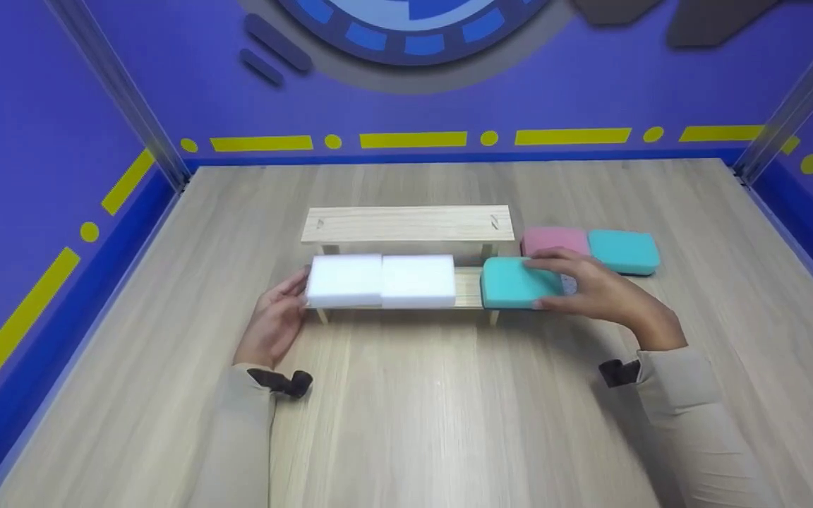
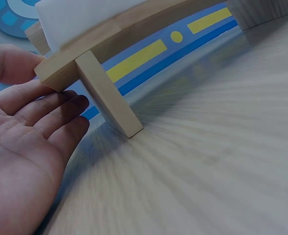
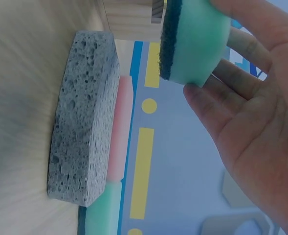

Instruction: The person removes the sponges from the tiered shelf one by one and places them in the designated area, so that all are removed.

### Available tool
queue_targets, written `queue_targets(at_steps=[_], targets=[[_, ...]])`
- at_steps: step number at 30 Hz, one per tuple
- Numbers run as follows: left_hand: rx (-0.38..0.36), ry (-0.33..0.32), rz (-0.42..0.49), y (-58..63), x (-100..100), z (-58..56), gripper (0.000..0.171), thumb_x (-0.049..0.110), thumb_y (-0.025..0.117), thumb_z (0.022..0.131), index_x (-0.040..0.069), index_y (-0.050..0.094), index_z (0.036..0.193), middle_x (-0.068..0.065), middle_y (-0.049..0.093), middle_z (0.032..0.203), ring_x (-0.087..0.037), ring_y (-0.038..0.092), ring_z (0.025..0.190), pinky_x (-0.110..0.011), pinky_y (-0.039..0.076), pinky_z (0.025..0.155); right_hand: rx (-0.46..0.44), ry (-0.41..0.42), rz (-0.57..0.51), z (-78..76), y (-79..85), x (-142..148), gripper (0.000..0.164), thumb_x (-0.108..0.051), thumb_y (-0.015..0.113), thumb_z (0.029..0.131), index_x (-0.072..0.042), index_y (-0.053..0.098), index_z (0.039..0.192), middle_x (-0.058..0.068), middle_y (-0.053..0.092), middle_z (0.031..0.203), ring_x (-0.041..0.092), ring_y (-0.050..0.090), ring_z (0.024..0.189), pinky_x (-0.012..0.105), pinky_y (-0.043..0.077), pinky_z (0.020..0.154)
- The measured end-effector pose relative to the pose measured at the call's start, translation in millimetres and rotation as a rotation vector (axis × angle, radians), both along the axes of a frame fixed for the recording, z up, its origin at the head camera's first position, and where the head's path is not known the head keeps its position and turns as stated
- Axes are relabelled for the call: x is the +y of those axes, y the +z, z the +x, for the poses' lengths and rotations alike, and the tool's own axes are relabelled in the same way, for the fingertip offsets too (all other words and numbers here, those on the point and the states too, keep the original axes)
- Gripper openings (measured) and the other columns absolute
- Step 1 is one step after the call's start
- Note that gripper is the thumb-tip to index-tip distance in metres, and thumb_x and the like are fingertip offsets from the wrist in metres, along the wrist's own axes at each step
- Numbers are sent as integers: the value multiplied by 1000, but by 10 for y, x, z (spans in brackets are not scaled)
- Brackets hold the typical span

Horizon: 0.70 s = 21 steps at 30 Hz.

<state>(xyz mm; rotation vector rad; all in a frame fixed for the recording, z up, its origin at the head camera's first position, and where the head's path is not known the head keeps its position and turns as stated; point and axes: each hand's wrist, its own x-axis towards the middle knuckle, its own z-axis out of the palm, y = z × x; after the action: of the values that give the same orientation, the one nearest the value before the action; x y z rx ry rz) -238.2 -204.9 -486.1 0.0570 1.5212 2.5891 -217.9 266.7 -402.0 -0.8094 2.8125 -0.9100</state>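
Observation:
A small wooden rack has a front board (image 1: 468, 288) on legs and a rear board (image 1: 406, 224) behind it. Two white sponge blocks (image 1: 345, 279) sit side by side on the front board. My left hand (image 1: 272, 317) pinches that board's left end, thumb at the edge and fingers beneath, as the left wrist view shows. At the right end, my right hand (image 1: 600, 293) grips a teal sponge (image 1: 512, 282) with a dark scouring layer underneath. Whether this sponge touches the board I cannot tell. Below it in the right wrist view lies a grey porous sponge (image 3: 82, 112), mostly hidden from the head view.
Right of the rack, a pink sponge (image 1: 555, 240) and another teal sponge (image 1: 624, 250) lie side by side on the wood-grain table (image 1: 406, 423). Blue panels with yellow markings (image 1: 413, 140) wall in the back and both sides.

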Motion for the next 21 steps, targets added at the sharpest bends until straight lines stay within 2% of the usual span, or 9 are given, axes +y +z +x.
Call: queue_targets(at_steps=[7, 15, 21], targets=[[10, -3, -7, 8, -1, 0, 64, -18, 32, 83, -13, 20, 146, -28, 19, 156, -6, 55, 115, -19, 46, 93, 27, -11, -15, 18, 20, 68, 62, -29, 74, 83, -6, 53, 137, 19, 49, 140, 38, 42, 130, 57, 36, 104], [8, 6, 3, -2, 1, -3, 62, -18, 34, 84, -14, 21, 145, -27, 22, 154, -8, 56, 115, -20, 46, 97, 67, -17, 3, 26, -3, 151, 61, -24, 76, 81, -4, 55, 134, 18, 51, 137, 37, 47, 127, 54, 41, 102], [3, 6, 3, 7, 7, -2, 61, -17, 34, 85, -13, 22, 145, -27, 21, 155, -7, 56, 115, -20, 46, 97, 46, -46, 13, 56, 15, 211, 60, -23, 75, 82, -4, 53, 135, 19, 49, 139, 40, 44, 128, 57, 41, 100]])
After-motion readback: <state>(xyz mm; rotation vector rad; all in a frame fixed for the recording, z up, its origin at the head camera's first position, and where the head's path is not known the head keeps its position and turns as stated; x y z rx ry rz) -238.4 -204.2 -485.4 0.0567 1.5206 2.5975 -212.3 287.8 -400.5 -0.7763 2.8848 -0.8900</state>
